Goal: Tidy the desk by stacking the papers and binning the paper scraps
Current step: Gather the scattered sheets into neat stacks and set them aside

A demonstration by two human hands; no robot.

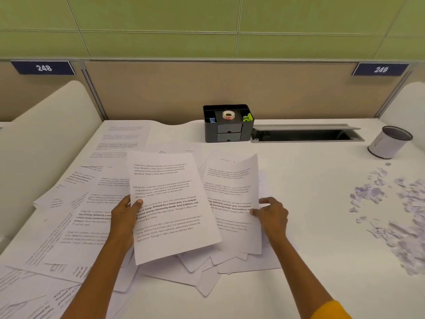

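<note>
My left hand [125, 215] grips the left edge of a printed sheet [170, 203] lifted above the desk, thumb on its face. My right hand [271, 212] pinches the right edge of a second printed sheet [232, 199], which curls upward beside the first. Several more printed papers [76, 222] lie scattered over the left and middle of the white desk [310, 261], some overlapping under the held sheets. A heap of small torn paper scraps [395, 210] covers the desk's right side. A small white bin [388, 142] stands at the far right.
A black desk organiser [227, 125] with a tape roll [228, 115] sits against the beige partition. To its right lies an open cable slot [305, 134]. White curved dividers rise at the left and the far right.
</note>
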